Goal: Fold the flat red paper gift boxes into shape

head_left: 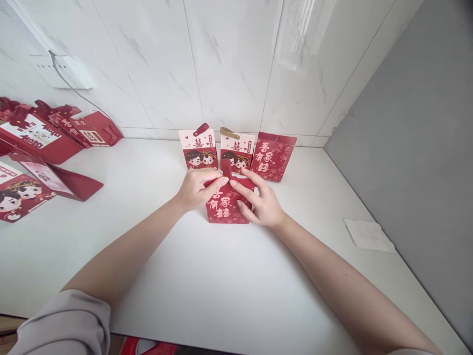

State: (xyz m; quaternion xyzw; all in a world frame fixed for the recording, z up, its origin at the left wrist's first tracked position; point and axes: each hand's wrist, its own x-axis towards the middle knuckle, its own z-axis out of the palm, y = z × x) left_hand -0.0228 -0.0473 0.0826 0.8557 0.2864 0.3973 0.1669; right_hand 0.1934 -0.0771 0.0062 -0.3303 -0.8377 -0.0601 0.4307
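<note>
A red gift box with pale lettering stands upright on the white table. At its top edge, my left hand is closed, thumb and finger pinching a dark red strap that sticks up. My right hand meets it from the other side; its fingers are bent over the box's top and front, with the index fingertip close to the strap's base. Just behind stand a box with a red strap, a box with a gold strap and another red lettered box.
Several more red gift boxes crowd the table's left side, a cartoon-printed one among them. A white tissue lies at the right, by a grey panel. A cable hangs from the wall socket.
</note>
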